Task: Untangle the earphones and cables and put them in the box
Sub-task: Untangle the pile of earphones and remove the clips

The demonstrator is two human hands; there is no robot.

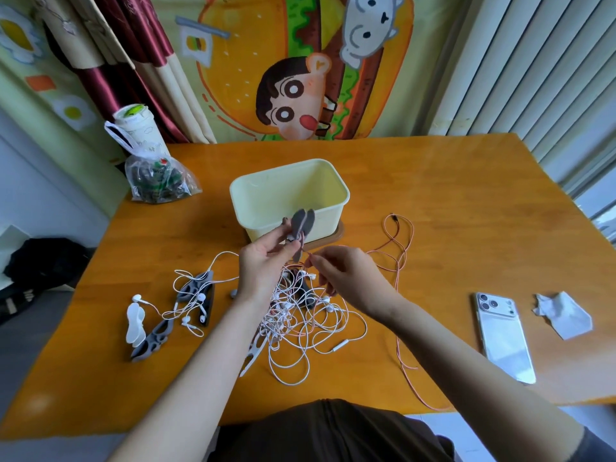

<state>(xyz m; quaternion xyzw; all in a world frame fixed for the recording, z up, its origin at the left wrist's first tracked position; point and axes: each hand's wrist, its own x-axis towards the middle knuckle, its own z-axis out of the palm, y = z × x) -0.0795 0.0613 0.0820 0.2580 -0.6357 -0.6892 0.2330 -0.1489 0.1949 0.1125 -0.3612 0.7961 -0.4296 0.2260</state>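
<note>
Left hand (261,265) is gripping grey winder (302,224); right hand (346,273) beside it is pinching cord (307,256), best eased free slowly.

The worktop (450,201) is smooth orange-brown wood with a soft sheen. At centre, the box (283,191) is pale yellow plastic, smooth and faintly glossy. The earphone cables (300,315) below it are smooth white plastic; the pink cable (400,248) to the right looks finely braided. The grey winder (301,223) raised before the box is matt and rubbery-looking. At right, the phone (505,338) has a glossy white back, beside crumpled white paper (563,315). At left, the bag (160,181) is clear, crinkled plastic. At upper left, the maroon curtain (110,78) is shiny satin; the printed wall hanging (253,61) is matt cloth.
</note>
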